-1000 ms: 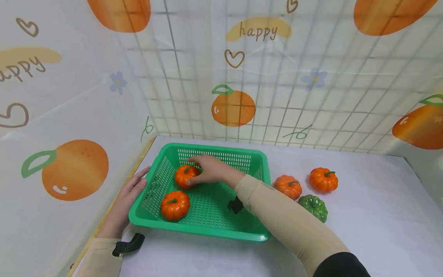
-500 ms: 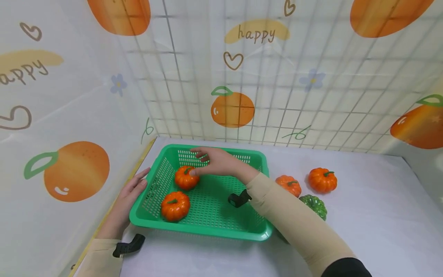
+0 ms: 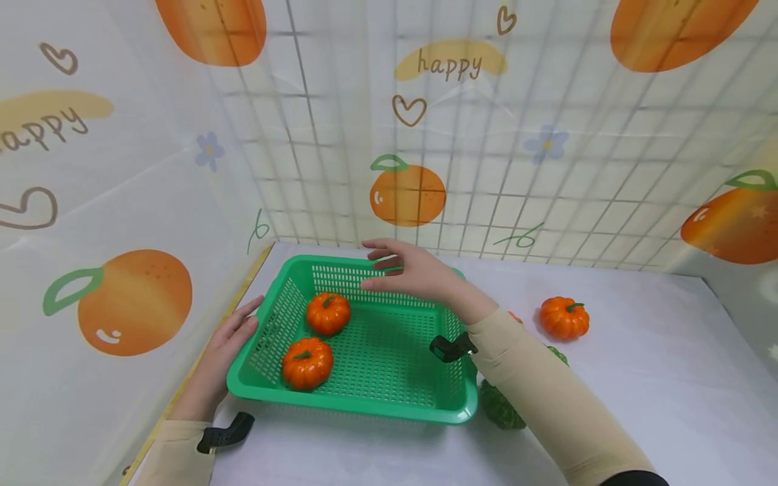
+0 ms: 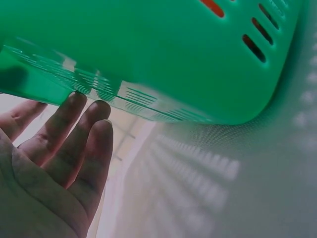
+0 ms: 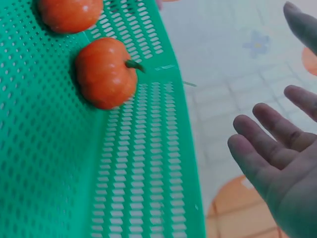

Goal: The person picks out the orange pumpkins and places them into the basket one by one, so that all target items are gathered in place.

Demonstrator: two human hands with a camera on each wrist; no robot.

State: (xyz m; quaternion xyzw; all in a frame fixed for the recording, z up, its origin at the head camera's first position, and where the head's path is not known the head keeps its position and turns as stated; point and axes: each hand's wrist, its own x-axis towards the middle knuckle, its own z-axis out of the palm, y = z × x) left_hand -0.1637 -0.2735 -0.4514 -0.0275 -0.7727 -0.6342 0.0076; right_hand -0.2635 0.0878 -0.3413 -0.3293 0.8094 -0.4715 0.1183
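Observation:
A green plastic basket (image 3: 389,408) stands on the white table with two small orange pumpkins inside. One pumpkin (image 3: 328,314) lies near the back left corner and the other (image 3: 307,363) in front of it. My left hand (image 3: 221,351) rests its straight fingers against the basket's left outer side; the left wrist view shows the fingertips (image 4: 101,110) at the green wall. Above the basket's back rim hovers my right hand (image 3: 416,270), its fingers spread and holding nothing. In the right wrist view the right hand (image 5: 277,153) is apart from the basket wall.
Right of the basket are an orange pumpkin (image 3: 564,318) and a dark green pumpkin (image 3: 501,407). Another orange one and a green one are mostly hidden behind my right sleeve (image 3: 541,385). A printed sheet over a wire grid (image 3: 474,135) rises behind the table.
My right hand has let go of the back pumpkin in the basket, then lifted and moved right. The dark green pumpkin beside the basket has come into view. My left hand stays put.

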